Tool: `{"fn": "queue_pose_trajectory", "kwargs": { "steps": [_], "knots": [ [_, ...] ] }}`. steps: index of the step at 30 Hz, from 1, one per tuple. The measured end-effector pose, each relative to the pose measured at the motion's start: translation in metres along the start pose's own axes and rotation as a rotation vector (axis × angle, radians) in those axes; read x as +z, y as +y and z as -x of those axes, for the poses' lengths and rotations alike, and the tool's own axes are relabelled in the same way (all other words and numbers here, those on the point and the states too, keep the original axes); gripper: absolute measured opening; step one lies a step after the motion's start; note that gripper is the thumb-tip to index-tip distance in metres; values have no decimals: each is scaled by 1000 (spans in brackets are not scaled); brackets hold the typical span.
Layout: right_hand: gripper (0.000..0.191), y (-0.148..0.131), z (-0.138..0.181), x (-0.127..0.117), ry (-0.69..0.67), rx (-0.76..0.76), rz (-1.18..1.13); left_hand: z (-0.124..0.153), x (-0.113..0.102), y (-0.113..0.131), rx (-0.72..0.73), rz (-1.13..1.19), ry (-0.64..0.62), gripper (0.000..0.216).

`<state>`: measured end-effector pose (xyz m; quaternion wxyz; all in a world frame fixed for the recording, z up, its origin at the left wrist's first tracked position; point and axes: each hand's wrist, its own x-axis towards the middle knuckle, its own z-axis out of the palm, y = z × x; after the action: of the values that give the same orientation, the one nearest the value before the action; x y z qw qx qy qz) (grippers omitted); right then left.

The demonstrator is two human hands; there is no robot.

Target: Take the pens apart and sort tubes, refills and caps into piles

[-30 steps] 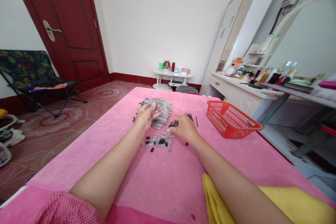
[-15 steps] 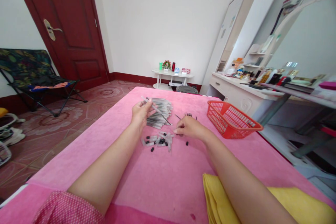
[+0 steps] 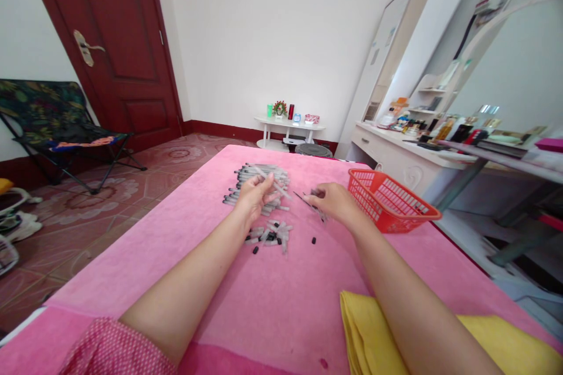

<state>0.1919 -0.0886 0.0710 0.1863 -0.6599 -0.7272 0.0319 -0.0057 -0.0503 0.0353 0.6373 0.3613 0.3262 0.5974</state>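
A heap of clear pen barrels point(image 3: 259, 179) lies on the pink cloth point(image 3: 272, 299). My left hand point(image 3: 255, 194) is closed on one clear barrel point(image 3: 273, 181) that slants up to the left, just in front of the heap. My right hand point(image 3: 335, 202) pinches a thin dark refill point(image 3: 304, 199) that points toward the left hand. Behind the right hand lie more thin dark refills point(image 3: 315, 192), partly hidden by its fingers. Several short clear pieces and small black caps point(image 3: 269, 234) are scattered nearer to me, between the hands.
A red plastic basket point(image 3: 387, 199) stands to the right of my right hand. A yellow cloth point(image 3: 505, 340) lies under my right forearm. A white dressing table point(image 3: 396, 155) with bottles is at the right, a folding chair point(image 3: 53, 129) and a red door point(image 3: 109, 41) at the left.
My left hand came down toward the heap with the clear barrel. My right hand moved right from the small pieces to the refills and lifted one.
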Motion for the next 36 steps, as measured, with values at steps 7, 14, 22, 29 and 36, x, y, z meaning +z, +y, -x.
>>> {"fn": "queue_pose_trajectory", "kwargs": {
  "steps": [7,14,22,29,36],
  "knots": [
    [38,-35,8,7,138,-220,-172,20,22,-10,12,-78,-195,32],
    [24,15,2,-36,369,181,113,-2,-7,13,176,-827,-162,23],
    [32,82,5,-60,465,624,252,-14,-46,44,109,-1723,-330,17],
    [34,59,2,-46,481,422,174,-1,-28,43,47,-1986,-283,30],
    [22,30,-4,-23,300,243,32,3,-25,34,112,-2029,-276,24]
  ]
}}
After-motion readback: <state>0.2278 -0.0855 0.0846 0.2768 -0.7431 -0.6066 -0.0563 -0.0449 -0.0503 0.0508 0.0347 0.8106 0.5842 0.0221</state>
